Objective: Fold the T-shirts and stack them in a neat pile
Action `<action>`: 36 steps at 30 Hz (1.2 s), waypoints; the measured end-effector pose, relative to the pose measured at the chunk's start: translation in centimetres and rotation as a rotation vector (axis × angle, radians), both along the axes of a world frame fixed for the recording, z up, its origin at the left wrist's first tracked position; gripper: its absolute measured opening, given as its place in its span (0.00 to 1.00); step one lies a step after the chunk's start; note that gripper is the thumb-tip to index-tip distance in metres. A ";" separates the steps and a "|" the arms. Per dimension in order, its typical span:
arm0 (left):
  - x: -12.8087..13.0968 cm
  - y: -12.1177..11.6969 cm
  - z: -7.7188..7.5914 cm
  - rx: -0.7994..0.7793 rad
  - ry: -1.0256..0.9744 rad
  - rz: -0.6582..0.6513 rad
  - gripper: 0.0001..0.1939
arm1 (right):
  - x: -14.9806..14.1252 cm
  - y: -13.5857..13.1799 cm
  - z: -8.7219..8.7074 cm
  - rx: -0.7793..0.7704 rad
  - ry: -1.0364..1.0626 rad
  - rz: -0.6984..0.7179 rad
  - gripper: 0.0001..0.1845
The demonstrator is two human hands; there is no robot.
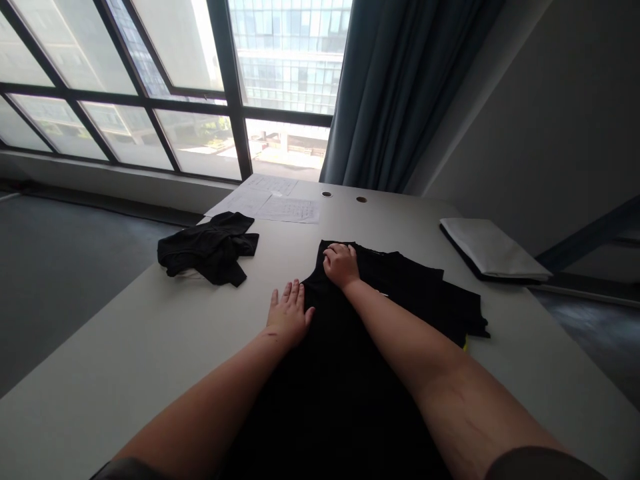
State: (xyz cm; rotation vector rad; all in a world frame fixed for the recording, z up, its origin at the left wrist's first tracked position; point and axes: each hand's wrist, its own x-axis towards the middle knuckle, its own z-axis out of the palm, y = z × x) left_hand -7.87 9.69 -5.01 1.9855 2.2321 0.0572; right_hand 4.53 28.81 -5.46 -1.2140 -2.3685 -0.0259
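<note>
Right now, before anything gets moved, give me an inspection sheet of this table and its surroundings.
Surface: white table, two round holes near its far edge.
Things in hand: black garment lying spread under both hands, a bit of yellow showing at its right edge.
Clutter: crumpled black cloth; printed paper sheets; flat white-topped folded item with a dark underside.
Hands: left hand flat on the garment, fingers spread; right hand resting on its far end, fingers slightly bent.
Cables: nothing seen.
Surroundings: large gridded window, blue-grey curtain, dark grey floor.
</note>
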 end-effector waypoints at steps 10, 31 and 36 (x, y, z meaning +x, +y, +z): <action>-0.5 -2.1 0.2 0.141 0.065 -0.079 0.35 | 9.0 -13.7 0.5 -0.362 -0.327 0.326 0.33; -1.4 -9.7 -2.0 0.160 0.096 -0.261 0.31 | 29.8 -13.8 -3.8 -0.217 -0.083 -0.416 0.31; -2.5 -12.4 -2.4 0.190 0.110 -0.291 0.31 | 34.7 -8.6 -3.4 -0.160 0.109 -0.545 0.22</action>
